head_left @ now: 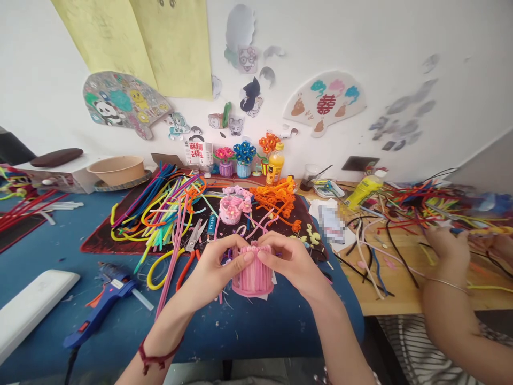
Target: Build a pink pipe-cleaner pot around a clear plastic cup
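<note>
A small pink pot (252, 275) wrapped in pink pipe cleaners stands on the blue table cover (260, 326), right in front of me. My left hand (216, 267) grips its left side, thumb and fingers pinched at the rim. My right hand (290, 259) holds the right side, fingers curled over the top edge. Behind the pot lie a finished pink pot with flowers (231, 207) and orange pipe-cleaner pieces (276, 199).
A blue glue gun (100, 307) lies at the left, scissors (194, 238) and a heap of coloured pipe cleaners (160, 208) on a dark mat behind. Another person's hands (447, 243) work among pipe cleaners on the wooden table at the right. Small flower pots (244, 160) line the wall.
</note>
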`<state>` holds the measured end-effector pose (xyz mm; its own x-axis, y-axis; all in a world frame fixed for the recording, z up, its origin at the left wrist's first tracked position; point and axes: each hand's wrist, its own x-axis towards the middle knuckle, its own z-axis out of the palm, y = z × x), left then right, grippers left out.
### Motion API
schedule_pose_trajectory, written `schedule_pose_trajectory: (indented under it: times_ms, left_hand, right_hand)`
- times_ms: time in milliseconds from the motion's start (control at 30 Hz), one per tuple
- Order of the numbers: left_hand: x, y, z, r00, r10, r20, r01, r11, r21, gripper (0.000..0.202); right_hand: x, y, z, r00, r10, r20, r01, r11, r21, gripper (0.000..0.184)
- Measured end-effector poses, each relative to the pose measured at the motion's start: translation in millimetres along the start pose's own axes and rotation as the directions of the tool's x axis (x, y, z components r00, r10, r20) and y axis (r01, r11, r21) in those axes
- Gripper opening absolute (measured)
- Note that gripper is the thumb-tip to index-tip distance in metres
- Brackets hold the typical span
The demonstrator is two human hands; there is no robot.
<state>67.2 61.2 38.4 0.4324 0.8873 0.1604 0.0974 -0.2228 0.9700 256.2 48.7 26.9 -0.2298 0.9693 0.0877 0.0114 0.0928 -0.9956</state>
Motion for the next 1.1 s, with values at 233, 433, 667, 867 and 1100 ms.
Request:
schedule_pose_trajectory:
  times_ms: [233, 433, 667, 867, 1100]
  left_hand:
    - [-0.4, 4.7, -6.7, 0.998, 0.056, 0.026, -0.057, 0.997, 0.050, 0.028]
    - [-0.5, 7.5, -8.1, 0.993, 0.113, 0.020, -0.115, 0.989, 0.088, 0.025]
    - [2.7, 12.6, -9.2, 0.994, 0.106, -0.024, -0.104, 0.990, 0.091, 0.023]
    - [1.5, 15.6, -8.7, 0.996, 0.077, -0.055, -0.073, 0.995, 0.068, 0.028]
    - [1.1, 17.5, -8.1, 0.996, 0.062, -0.070, -0.057, 0.996, 0.064, 0.028]
  right_hand:
    - [-0.5, -3.4, 5.4, 0.998, -0.051, -0.033, 0.053, 0.998, 0.040, 0.023]
    - [-2.3, -10.3, 7.6, 0.985, -0.155, -0.071, 0.155, 0.988, 0.005, 0.020]
    - [-6.5, -17.0, 6.9, 0.992, -0.116, -0.042, 0.115, 0.993, -0.021, 0.028]
    - [-11.0, -22.3, 5.2, 0.979, -0.201, -0.029, 0.191, 0.961, -0.201, 0.025]
    - [-9.9, -18.7, 2.7, 0.967, -0.254, 0.013, 0.249, 0.937, -0.246, 0.025]
